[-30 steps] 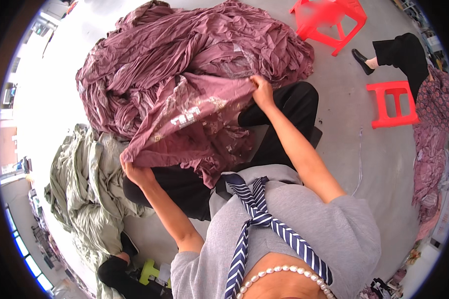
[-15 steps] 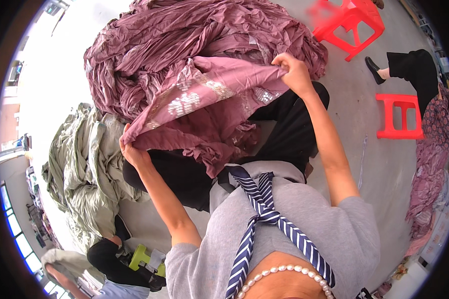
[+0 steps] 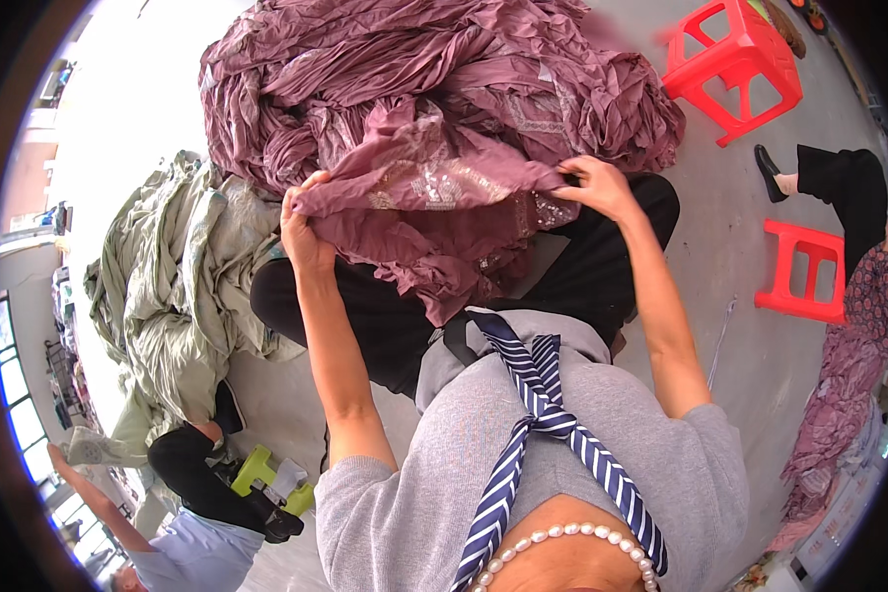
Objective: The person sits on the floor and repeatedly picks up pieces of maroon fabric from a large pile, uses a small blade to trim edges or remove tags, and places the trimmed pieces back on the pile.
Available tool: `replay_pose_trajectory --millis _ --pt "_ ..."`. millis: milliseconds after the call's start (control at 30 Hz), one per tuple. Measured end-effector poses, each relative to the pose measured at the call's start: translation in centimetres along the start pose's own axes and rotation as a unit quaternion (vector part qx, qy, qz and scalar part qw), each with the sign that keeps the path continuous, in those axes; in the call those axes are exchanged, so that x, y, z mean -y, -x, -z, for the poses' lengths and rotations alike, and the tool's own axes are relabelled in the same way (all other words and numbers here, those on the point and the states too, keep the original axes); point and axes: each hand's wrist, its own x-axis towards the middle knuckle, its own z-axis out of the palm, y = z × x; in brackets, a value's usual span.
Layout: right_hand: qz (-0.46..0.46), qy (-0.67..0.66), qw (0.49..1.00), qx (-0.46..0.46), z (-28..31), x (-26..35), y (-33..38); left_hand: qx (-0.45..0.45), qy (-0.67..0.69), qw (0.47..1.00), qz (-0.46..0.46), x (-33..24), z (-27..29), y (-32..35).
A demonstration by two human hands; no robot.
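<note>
A dusty pink cloth with shiny silvery and gold patterned bands (image 3: 444, 187) stretches between my hands, above my lap. My left hand (image 3: 308, 225) is closed round its left end, thumb on top. At the right end my right hand (image 3: 602, 187) pinches the edge between thumb and fingers. The cloth sags in the middle, and its lower folds hang over my black trousers (image 3: 602, 237). Just beyond it rises a big heap of the same crumpled pink fabric (image 3: 444, 59); the cloth's far side runs up against this heap.
A pale green fabric heap (image 3: 178, 286) lies to my left. Two red plastic stools (image 3: 804, 271) stand on the right, near a seated person's black-trousered leg (image 3: 844, 183). At lower left another person (image 3: 192, 553) sits by a lime-green stool (image 3: 257, 472).
My left hand has risen away from me while my right hand has come lower and nearer. The cloth, stretched on a slant before, now hangs more level and slacker. The view has shifted slightly.
</note>
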Motion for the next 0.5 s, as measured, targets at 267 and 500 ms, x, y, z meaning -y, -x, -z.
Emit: replay_pose_trajectory --millis 267,500 --pt "0.167 -0.343 0.923 0.055 -11.2 11.1 -6.9 0.097 0.008 0.994 0.048 -0.1 -6.1 -0.7" --pt "0.095 -0.384 0.918 0.025 -1.6 12.8 -6.8 -0.003 -0.324 0.945 0.04 1.1 -3.9 -1.7"
